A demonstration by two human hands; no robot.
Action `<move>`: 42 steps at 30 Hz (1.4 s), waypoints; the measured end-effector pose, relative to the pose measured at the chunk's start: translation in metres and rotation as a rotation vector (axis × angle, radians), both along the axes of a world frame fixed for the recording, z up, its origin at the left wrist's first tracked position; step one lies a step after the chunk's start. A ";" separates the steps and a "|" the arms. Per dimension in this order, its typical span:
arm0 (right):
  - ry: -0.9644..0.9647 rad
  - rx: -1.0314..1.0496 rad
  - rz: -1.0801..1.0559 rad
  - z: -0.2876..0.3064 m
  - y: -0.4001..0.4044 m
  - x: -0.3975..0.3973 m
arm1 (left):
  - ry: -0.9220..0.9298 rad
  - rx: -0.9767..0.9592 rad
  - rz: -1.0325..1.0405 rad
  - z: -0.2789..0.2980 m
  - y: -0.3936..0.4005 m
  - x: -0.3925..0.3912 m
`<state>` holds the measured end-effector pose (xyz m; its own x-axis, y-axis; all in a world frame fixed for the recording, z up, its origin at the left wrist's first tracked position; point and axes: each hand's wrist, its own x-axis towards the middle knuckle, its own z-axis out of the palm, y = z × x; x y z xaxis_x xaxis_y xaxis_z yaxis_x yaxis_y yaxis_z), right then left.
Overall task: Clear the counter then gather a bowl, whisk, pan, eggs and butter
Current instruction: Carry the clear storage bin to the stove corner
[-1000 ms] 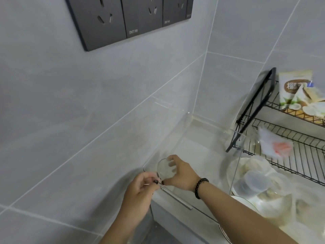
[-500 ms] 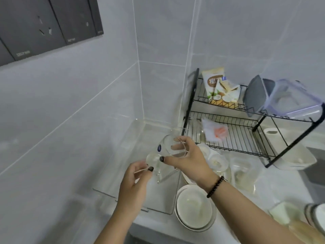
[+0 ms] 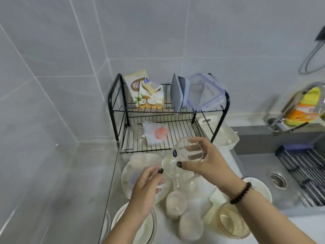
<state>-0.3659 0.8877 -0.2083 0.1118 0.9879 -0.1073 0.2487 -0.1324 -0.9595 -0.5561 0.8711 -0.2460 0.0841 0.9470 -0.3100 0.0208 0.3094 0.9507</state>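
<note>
now glass (image 3: pixel 186 152) above the dishes (image 3: pixel 184 196)

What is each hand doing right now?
Left hand: fingers curled under the clear glass cup, holding nothing clearly.
Right hand: grips that cup.

clear drinking glass (image 3: pixel 187 152) w/ small dark blue oval mark; black two-tier wire dish rack (image 3: pixel 168 118); white round plates (image 3: pixel 130 176); grey wall tiles (image 3: pixel 52 67); black bead bracelet (image 3: pixel 241 193).

Bare forearms, no sleeves; dark-painted nails on both; beaded black bracelet (image 3: pixel 240 193) at right wrist.
</note>
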 end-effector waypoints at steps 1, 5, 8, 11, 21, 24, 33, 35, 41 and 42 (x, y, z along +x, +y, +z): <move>0.001 -0.004 -0.032 -0.002 -0.001 0.010 | 0.016 -0.008 -0.026 -0.001 0.002 0.005; 0.013 -0.018 -0.184 -0.018 0.003 0.060 | 0.075 -0.024 -0.090 -0.010 0.017 0.039; -0.042 -0.043 -0.266 -0.033 0.008 0.089 | 0.094 -0.040 -0.125 -0.015 0.024 0.064; -0.123 -0.088 -0.295 -0.048 0.017 0.120 | 0.110 -0.074 -0.139 -0.017 0.028 0.086; -0.331 -0.233 -0.240 -0.106 0.043 0.180 | 0.184 -0.107 -0.107 -0.039 0.034 0.130; -0.357 -0.259 -0.209 -0.119 0.044 0.184 | 0.200 -0.112 -0.095 -0.041 0.034 0.136; -0.402 -0.276 -0.144 -0.131 0.042 0.183 | 0.209 -0.119 -0.077 -0.050 0.029 0.138; -0.416 -0.276 -0.143 -0.130 0.042 0.182 | 0.192 -0.118 -0.072 -0.049 0.026 0.135; -0.494 -0.316 -0.116 -0.113 0.038 0.169 | 0.162 -0.120 -0.026 -0.045 0.019 0.121; -0.519 -0.282 -0.117 -0.106 0.037 0.161 | 0.154 -0.118 -0.012 -0.044 0.019 0.118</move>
